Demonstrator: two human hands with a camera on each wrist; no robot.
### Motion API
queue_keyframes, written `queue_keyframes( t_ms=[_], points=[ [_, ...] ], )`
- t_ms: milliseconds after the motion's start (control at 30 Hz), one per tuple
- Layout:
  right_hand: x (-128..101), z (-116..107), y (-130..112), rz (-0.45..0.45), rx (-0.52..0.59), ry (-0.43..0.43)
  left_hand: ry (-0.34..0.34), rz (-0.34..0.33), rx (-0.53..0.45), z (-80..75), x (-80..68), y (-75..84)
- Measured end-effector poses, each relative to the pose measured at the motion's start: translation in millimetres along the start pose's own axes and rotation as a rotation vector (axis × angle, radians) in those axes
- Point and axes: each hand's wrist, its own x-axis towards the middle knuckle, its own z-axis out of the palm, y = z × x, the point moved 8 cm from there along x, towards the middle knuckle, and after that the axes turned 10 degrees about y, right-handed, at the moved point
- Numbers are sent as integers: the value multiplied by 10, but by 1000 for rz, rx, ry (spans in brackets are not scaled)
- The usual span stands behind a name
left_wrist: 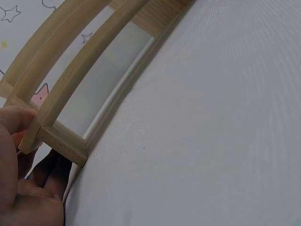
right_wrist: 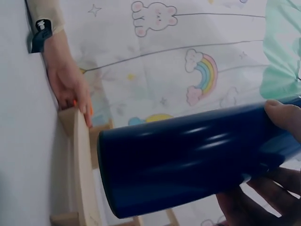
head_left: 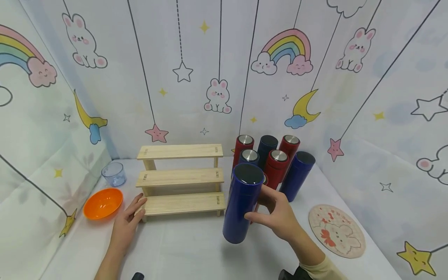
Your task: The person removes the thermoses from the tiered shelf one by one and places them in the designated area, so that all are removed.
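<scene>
Blue flask (head_left: pixel 242 202) sits lifted off the table in the right hand's (head_left: pixel 276 216) grasp; six more flasks (head_left: pixel 276 163) cluster behind. Left hand (head_left: pixel 127 221), fingers straight, touches the three-step wooden rack's (head_left: pixel 182 179) bottom corner, with open tabletop (head_left: pixel 182 249) in front.

text: none readable | black wrist band (right_wrist: pixel 41 29), upper left of right-wrist view: white mark, too blurred to read

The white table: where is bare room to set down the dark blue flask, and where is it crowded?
Bare cloth lies in front of the three-step wooden rack, between the left hand and the dark blue flask in the right hand. All three steps are bare. It is crowded behind that hand, where red and blue flasks stand clustered.
</scene>
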Motion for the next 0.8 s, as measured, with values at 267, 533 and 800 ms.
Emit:
queue_keyframes(
  t_ms=[267, 533, 800],
  points=[
    [-78, -200, 29, 0, -29, 6, 12, 10, 2, -7, 5, 4],
    [-170, -395, 28, -11, -36, 54, 9, 23, -14, 0, 7, 24],
    [-227, -626, 75, 10, -61, 135, 11, 18, -10, 6, -3, 19]
  ],
)
